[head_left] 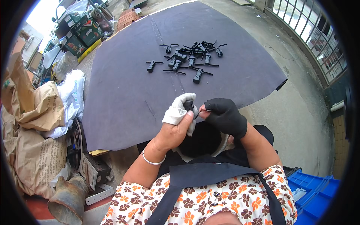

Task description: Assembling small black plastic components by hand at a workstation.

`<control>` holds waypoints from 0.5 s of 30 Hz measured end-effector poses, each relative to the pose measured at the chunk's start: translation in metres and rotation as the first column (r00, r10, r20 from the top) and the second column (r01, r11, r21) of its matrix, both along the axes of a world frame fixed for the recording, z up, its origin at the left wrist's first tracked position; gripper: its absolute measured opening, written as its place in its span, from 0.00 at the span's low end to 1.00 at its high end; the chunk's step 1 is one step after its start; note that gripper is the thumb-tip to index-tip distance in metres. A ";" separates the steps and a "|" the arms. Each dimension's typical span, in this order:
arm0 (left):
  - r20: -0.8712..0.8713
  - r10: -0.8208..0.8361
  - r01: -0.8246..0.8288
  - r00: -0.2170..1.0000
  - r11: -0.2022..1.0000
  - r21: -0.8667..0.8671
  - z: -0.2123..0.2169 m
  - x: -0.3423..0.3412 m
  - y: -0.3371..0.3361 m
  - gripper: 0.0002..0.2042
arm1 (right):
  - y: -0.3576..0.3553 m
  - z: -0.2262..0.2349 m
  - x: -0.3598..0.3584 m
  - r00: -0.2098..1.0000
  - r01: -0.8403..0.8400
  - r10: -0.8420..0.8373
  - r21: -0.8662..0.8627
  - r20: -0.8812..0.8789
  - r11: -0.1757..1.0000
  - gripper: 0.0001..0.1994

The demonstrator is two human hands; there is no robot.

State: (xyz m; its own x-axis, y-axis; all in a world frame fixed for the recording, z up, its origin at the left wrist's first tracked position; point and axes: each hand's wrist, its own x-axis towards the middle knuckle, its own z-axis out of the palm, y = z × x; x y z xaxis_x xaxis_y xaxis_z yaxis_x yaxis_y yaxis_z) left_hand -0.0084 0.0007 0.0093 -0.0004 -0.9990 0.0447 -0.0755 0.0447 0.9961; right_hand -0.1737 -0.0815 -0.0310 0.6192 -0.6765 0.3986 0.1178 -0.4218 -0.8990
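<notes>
A left hand [176, 125] with white cloth finger covers pinched a small black part [189, 105], mostly hidden by the fingers. A black-gloved right hand [225, 116] gripped a thin wire [200, 111] touching it, above a dark mat [123, 93] holding similar parts [191, 56]

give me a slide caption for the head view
Left hand and black-gloved right hand hold a small black part above a dark mat strewn with similar parts.
</notes>
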 end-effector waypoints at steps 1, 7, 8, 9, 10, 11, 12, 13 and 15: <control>-0.024 -0.038 0.039 0.999 0.998 0.041 0.000 -0.001 0.004 0.17 | 0.002 -0.001 0.001 0.999 -0.013 0.010 0.070 0.042 0.997 0.06; -0.110 -0.087 0.098 0.990 0.990 0.101 -0.004 -0.004 0.006 0.13 | 0.001 0.010 0.002 0.981 -0.070 0.108 0.225 -0.160 0.972 0.06; -0.198 -0.072 0.096 0.978 0.989 0.116 -0.004 -0.004 0.006 0.12 | 0.001 0.011 0.002 0.981 -0.069 0.106 0.225 -0.159 0.972 0.06; -0.197 -0.073 0.098 0.978 0.988 0.117 -0.004 -0.004 0.006 0.12 | 0.002 0.012 0.001 0.983 -0.085 0.116 0.208 -0.139 0.974 0.07; -0.197 -0.069 0.094 0.978 0.988 0.120 -0.004 -0.003 0.005 0.12 | 0.002 0.012 0.000 0.985 -0.103 0.127 0.191 -0.119 0.976 0.08; -0.196 -0.065 0.090 0.978 0.988 0.122 -0.004 -0.002 0.004 0.12 | 0.002 0.012 0.000 0.985 -0.102 0.127 0.192 -0.118 0.976 0.08; -0.195 -0.065 0.091 0.979 0.988 0.124 -0.004 -0.004 0.003 0.12 | 0.003 0.012 0.002 0.985 -0.092 0.116 0.176 -0.130 0.980 0.09; -0.044 -0.044 0.047 0.998 0.996 0.071 -0.005 -0.005 0.003 0.11 | 0.005 0.013 0.003 0.984 -0.081 0.104 0.160 -0.142 0.984 0.10; 0.106 -0.014 0.013 0.994 1.000 0.012 -0.009 -0.007 0.000 0.10 | 0.004 0.012 0.006 0.982 -0.060 0.085 0.147 -0.172 0.987 0.11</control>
State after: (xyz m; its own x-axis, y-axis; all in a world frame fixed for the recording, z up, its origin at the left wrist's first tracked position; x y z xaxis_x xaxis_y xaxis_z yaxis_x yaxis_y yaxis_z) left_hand -0.0154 0.0006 0.0000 -0.0184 -0.9993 0.0327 -0.1797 0.0355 0.9831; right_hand -0.1680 -0.0778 -0.0192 0.7206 -0.6689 0.1824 -0.0227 -0.2857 -0.9581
